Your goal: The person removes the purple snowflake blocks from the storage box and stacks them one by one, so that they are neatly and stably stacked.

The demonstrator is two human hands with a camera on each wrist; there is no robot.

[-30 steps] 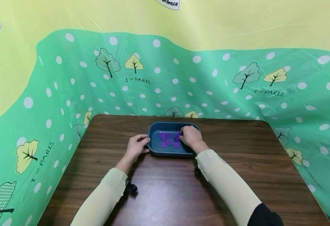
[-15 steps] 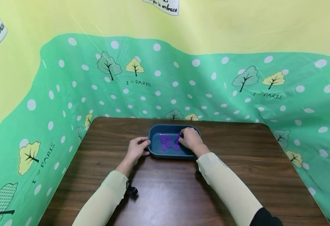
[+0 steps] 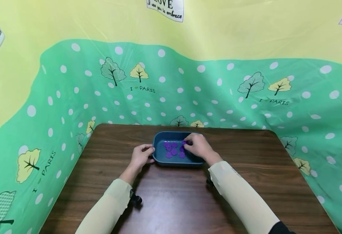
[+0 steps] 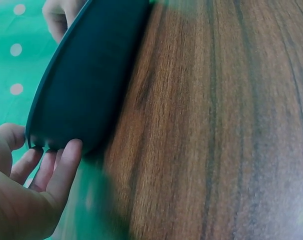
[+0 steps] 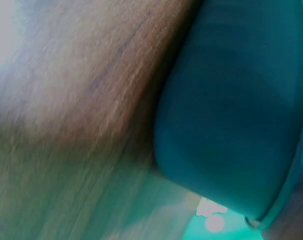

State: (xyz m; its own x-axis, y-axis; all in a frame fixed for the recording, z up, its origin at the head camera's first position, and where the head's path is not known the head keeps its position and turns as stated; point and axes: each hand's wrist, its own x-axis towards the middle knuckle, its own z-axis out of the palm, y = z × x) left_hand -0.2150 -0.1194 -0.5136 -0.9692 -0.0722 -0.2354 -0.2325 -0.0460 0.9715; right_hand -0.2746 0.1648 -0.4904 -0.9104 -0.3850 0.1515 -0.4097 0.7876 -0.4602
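Observation:
A dark blue rectangular tray (image 3: 177,164) with rounded corners rests on the table. Its left end is held by my left hand (image 3: 138,156); in the left wrist view the thumb lies at the rim and the fingers (image 4: 66,167) press the outer wall. Several purple flower-shaped pieces (image 3: 169,155) lie spread on the tray floor. Reaching over the tray's right side, my right hand (image 3: 200,146) pinches one purple flower-shaped piece (image 3: 184,143) between thumb and fingers. The tray wall (image 5: 231,110) fills much of the right wrist view, and the right fingertips are hidden there.
The brown wood-grain table (image 3: 171,195) extends in front of the tray and to both sides. A green and yellow printed cloth (image 3: 147,104) hangs behind and beside the table. A small black device (image 3: 136,200) sits under the left wrist.
My right hand has shifted slightly left inside the tray, with a purple flower-shaped piece at its fingertips. The left hand keeps its hold on the tray's end. The head view has tilted up slightly.

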